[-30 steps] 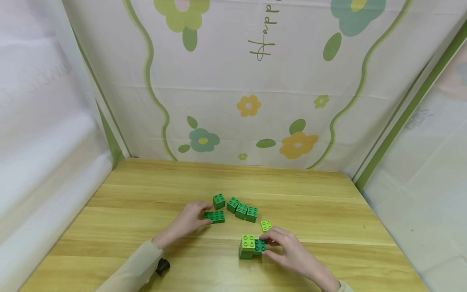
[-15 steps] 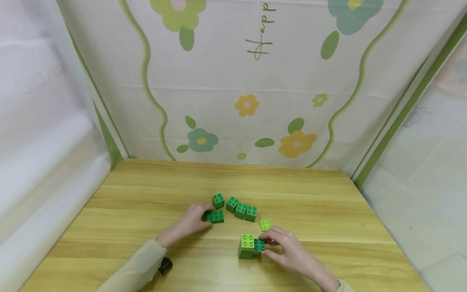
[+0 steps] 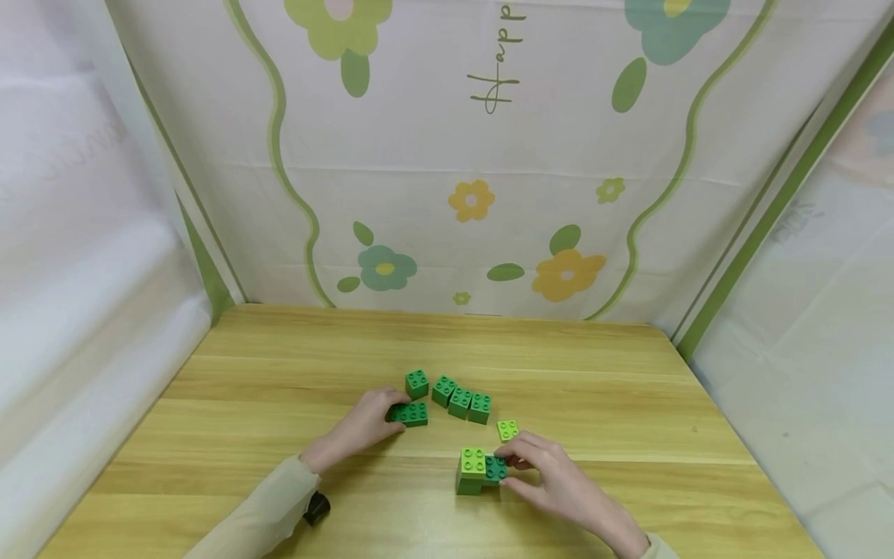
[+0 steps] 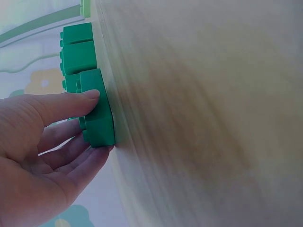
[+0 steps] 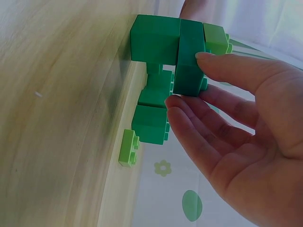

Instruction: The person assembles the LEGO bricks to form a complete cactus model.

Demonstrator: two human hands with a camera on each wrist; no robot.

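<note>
My left hand (image 3: 363, 423) holds the left end of a long green brick (image 3: 412, 414) that lies on the table. In the left wrist view the thumb crosses the brick's near side, with fingertips at its other side and end. My right hand (image 3: 559, 477) pinches a dark green brick (image 3: 496, 469) between thumb and fingers. That brick is part of a small stack, jutting out between a green brick (image 3: 469, 487) below and a lime brick (image 3: 472, 461) on top. The right wrist view shows the thumb on the dark green brick (image 5: 188, 66).
Several green two-by-two bricks (image 3: 459, 403) stand behind the long brick, one (image 3: 417, 384) slightly apart. A thin lime brick (image 3: 507, 430) lies just behind my right fingers. A black object (image 3: 317, 508) sits by the left sleeve. Flower-printed cloth (image 3: 391, 194) walls off the wooden table (image 3: 573, 365).
My left hand has shifted slightly right, farther over the end of the long green brick. The right hand stays on the stack. The head view has drifted a little.
</note>
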